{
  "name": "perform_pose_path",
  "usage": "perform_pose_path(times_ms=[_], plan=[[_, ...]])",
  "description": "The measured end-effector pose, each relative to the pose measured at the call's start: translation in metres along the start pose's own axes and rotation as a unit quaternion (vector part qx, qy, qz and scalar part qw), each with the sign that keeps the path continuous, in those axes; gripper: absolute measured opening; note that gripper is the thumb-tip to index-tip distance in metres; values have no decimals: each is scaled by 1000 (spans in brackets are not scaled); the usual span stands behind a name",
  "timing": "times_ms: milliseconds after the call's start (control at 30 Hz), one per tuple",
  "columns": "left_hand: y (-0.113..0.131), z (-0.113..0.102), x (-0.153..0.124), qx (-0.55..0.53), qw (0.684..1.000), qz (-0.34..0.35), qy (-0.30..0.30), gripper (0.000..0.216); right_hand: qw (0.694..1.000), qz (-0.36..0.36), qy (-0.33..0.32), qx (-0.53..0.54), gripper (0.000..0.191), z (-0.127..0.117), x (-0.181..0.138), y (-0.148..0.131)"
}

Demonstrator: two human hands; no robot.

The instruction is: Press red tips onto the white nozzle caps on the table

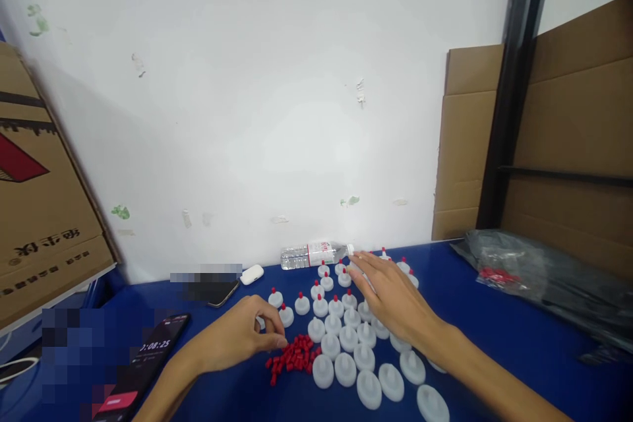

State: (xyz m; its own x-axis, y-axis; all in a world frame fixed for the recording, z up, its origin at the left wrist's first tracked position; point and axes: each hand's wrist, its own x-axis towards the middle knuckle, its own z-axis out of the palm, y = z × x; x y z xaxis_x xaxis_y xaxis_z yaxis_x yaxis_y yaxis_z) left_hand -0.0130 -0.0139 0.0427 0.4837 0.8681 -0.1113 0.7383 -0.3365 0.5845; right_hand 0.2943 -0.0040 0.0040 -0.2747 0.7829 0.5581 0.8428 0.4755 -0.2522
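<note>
My left hand (250, 328) is curled, with thumb and forefinger drawn together at the left edge of a heap of small red caps (295, 357). What it holds, if anything, is hidden. My right hand (393, 293) reaches over the white round nozzle lids (349, 339), its fingers stretched forward and its palm down. The lids beneath that hand are partly covered. Several lids toward the back and left carry a red cap on the nozzle, such as the red-tipped lid (302, 304). Nearer lids have bare white nozzles.
A clear water bottle (301, 256) lies along the wall. To the left are a phone with a timer (148, 359), a dark phone (210, 289) and a white case (252, 274). Plastic bags (524, 277) lie at right. Cardboard (44, 211) stands on the left.
</note>
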Motion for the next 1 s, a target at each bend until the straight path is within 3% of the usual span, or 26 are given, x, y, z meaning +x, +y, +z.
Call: perform_pose_path(times_ms=[267,567,800,1000], plan=[[-15,8,5,21,1000,15,17,16,1000,-18,22,-1,57,15,-7,3],[-9,16,7,49,997,49,29,13,998,-52,26,0,52,15,-8,2],[-3,20,5,114,974,76,180,7,989,-114,74,61,38,10,-11,-15],[-5,30,14,161,946,165,226,16,985,-129,81,84,23,5,-11,-23]])
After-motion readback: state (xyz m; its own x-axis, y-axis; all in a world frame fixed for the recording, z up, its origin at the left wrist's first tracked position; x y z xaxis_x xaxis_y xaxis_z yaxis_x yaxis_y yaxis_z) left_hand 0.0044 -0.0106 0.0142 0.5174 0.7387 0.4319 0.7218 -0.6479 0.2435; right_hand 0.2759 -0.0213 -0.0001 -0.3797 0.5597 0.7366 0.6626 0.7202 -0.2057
